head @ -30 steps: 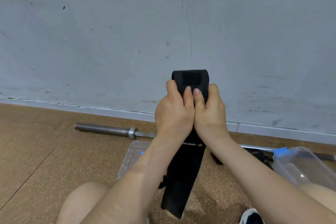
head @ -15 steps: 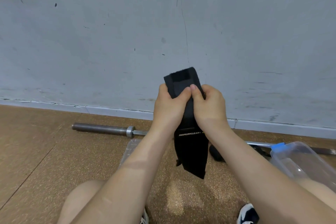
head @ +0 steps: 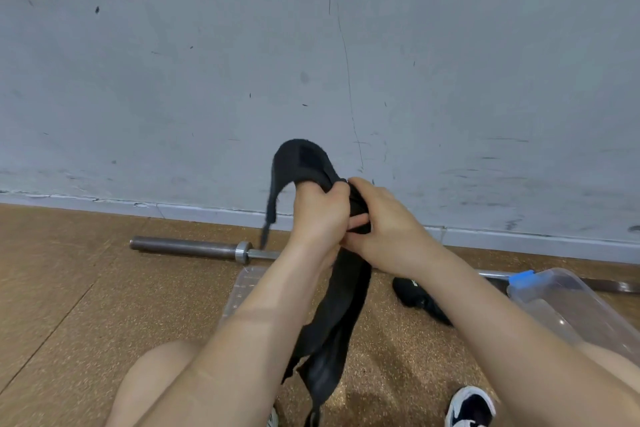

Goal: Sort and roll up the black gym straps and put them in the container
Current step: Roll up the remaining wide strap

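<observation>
A long black gym strap is held up in front of me by both hands. My left hand grips it near the top, and the strap's upper end arches over that hand and droops to the left. My right hand clasps the strap right beside the left, fingers curled round it. The lower part hangs down between my knees. Another black strap lies on the floor, partly hidden by my right forearm. The clear plastic container with a blue clip sits at the right.
A steel barbell lies along the grey wall's base. A clear lid rests flat on the cork floor under my left arm. My knees fill the bottom of the view, and a black-and-white shoe shows at bottom right.
The strap's top end, upright a second ago, has folded over my left hand and flopped to the left. Both hands moved slightly lower and right, and the hanging tail swung.
</observation>
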Tool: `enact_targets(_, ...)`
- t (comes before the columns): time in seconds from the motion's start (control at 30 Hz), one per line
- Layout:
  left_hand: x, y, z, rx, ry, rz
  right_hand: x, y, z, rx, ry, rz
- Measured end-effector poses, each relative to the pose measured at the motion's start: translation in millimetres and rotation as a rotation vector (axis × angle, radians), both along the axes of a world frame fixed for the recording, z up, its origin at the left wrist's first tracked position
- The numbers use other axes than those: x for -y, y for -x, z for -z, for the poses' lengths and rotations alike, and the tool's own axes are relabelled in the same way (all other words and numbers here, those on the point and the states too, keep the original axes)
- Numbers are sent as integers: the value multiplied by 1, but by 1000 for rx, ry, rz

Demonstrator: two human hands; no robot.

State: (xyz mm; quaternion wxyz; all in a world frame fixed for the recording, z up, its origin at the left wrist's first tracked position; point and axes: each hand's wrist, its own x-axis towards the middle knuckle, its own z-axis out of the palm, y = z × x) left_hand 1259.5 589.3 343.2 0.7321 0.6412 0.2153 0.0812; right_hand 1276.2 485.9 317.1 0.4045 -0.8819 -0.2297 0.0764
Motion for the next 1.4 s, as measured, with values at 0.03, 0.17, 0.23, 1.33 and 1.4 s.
enact_targets(0.03,3,2,-3,2,35,11,-3,-2,5,83,38,60)
enact_targets(0.17,-10,3,-15,64,-170,123,-5,-9,0,156,14,156)
enact_targets(0.23,-23,2,-19,160,-632,131,0,-15,-8,-36,-66,157)
enact_targets(1.33,-30,-4,12,136,87,129,-20,-7,5,-209,-368,218)
enact_targets(1.4,-28,-2,14,136,62,218,-21,-12,4,-148,-485,309)
